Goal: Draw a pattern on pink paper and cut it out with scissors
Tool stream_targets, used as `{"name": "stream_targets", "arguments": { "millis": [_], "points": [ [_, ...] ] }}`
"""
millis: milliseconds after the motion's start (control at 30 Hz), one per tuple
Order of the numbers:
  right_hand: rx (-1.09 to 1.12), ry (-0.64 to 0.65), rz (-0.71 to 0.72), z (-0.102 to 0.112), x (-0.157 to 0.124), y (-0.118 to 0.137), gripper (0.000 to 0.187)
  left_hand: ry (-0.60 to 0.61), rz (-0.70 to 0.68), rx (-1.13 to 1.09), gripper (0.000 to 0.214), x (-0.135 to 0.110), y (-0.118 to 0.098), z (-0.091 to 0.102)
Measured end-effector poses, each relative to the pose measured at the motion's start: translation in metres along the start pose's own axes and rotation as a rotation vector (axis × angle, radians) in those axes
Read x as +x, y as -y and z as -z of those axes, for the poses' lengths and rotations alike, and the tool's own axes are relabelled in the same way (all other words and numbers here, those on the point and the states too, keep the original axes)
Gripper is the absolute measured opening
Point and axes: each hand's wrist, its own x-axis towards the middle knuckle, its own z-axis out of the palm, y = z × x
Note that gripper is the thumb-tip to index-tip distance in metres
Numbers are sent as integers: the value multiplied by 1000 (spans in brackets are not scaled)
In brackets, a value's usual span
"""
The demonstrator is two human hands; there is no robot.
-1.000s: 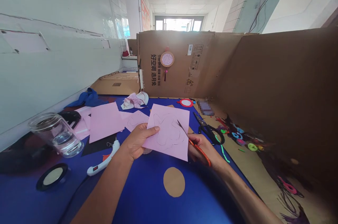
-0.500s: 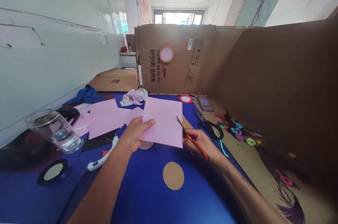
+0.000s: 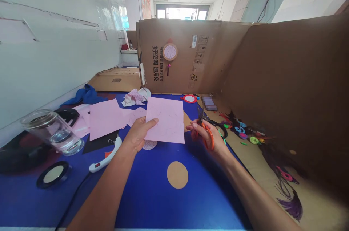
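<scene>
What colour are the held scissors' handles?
The handles are orange, best seen in the head view.

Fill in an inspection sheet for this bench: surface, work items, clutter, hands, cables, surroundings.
Surface: blue tabletop, brown cardboard along its right side.
Work items: pink sheet with faint drawn lines; orange-handled scissors, apart from the sheet.
Clutter: glass jar, glue gun, cardboard disc, purple tassel.
Hands: left hand grips the sheet; right hand holds the scissors.
Cables: black cord at the glue gun.
Surroundings: upright cardboard panels, ahead and right.

Blue bundle (image 3: 86, 94), perhaps cloth, beyond glass jar (image 3: 53, 132)
</scene>
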Motion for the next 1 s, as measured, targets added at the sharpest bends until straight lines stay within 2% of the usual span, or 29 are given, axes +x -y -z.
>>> {"name": "stream_targets", "arguments": {
  "millis": [200, 367, 533, 633, 800, 900, 1000],
  "points": [
    [127, 29, -29, 0, 3, -4, 45, 122, 70, 103, 40, -2, 8, -5],
    [62, 15, -6, 4, 7, -9, 41, 186, 138, 198, 40, -6, 10, -6],
    [23, 13, -23, 7, 9, -13, 46, 204, 163, 270, 34, -6, 13, -7],
    [38, -62, -21, 9, 12, -15, 50, 178, 159, 229, 37, -4, 15, -9],
    [73, -253, 77, 14, 17, -17, 49, 153, 147, 78, 34, -1, 15, -15],
    [62, -318, 101, 13, 17, -18, 47, 123, 105, -36, 31, -2, 19, -23],
    [42, -361, 123, 8, 16, -20, 47, 91, 61, -75, 37, -3, 28, -32]
  ]
}}
